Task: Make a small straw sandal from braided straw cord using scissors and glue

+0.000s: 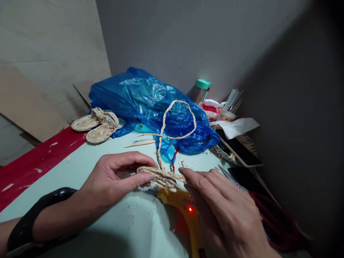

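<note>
Between my two hands is a coiled piece of braided straw (161,178), seen almost edge-on. My left hand (115,175) pinches its left end between thumb and fingers. My right hand (220,200) is at its right end, fingertips against the braid; the thumb is hidden. From the coil a loose straw cord (162,143) runs up and loops over the blue bag. Under the coil, close to my right hand, lies a yellow glue gun (192,215) with a red light lit.
A pair of woven straw slippers (98,125) lies at the left. Behind sits a crumpled blue plastic bag (150,100). A bottle (200,91), a cup of glue sticks (228,114), a tablet (239,148) and red-handled scissors (268,215) stand or lie to the right.
</note>
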The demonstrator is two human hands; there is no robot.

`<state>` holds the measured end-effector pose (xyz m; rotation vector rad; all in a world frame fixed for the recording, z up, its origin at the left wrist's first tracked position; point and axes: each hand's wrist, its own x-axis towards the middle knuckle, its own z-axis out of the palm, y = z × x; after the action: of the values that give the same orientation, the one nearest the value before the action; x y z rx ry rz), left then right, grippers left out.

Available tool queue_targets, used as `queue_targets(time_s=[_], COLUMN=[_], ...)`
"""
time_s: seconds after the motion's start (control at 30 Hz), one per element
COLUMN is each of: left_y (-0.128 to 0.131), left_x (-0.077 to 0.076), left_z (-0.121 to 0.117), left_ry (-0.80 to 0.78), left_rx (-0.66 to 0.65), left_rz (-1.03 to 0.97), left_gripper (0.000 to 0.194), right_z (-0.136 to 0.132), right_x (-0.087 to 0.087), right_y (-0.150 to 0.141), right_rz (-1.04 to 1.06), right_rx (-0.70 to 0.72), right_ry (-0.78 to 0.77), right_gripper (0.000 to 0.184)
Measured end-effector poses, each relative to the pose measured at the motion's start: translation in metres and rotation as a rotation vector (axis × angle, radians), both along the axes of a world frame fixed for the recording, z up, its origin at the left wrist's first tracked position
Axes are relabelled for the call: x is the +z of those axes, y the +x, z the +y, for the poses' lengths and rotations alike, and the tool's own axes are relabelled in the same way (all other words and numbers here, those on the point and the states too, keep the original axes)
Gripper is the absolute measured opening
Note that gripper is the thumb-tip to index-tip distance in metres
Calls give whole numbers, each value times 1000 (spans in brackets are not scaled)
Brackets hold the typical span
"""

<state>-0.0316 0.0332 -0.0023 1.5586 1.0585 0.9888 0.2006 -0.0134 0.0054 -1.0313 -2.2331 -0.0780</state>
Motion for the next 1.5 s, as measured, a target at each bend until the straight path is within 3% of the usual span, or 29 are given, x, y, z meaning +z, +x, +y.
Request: queue_targets(time_s=[0.2, 0.37, 0.57, 0.83, 1.1, 1.23, 1.37, 1.5], left_y=[4, 5, 3, 3, 5, 5, 5, 4], left_x=[4, 7, 5, 4, 2, 2, -3, -8], left_z=[-2, -6, -5, -9, -11, -9, -5, 1], left_ry=[-23, 14, 93, 48, -22, -62, -264, -433], left_rx=[-29, -53, -211, -439, -406, -365, -282, -181], left_rz=[-3, 35, 135, 28, -10, -31, -180, -313], left_gripper=[10, 12, 12, 22, 17, 12, 9, 10], right_z=[1, -2, -3, 1, 4, 5, 4, -12], right_x=[9, 9, 12, 10, -3, -3, 3, 6], right_y=[3, 3, 4, -3, -8, -9, -8, 1], right_rz=[2, 54, 231, 347, 32, 114, 195, 183], right_rx=[-5, -71, 13, -90, -185, -199, -165, -226], right_ry=[-103, -95, -130, -156, -26, 35, 66, 47], right_gripper=[27, 26, 23, 17, 29, 31, 32, 28])
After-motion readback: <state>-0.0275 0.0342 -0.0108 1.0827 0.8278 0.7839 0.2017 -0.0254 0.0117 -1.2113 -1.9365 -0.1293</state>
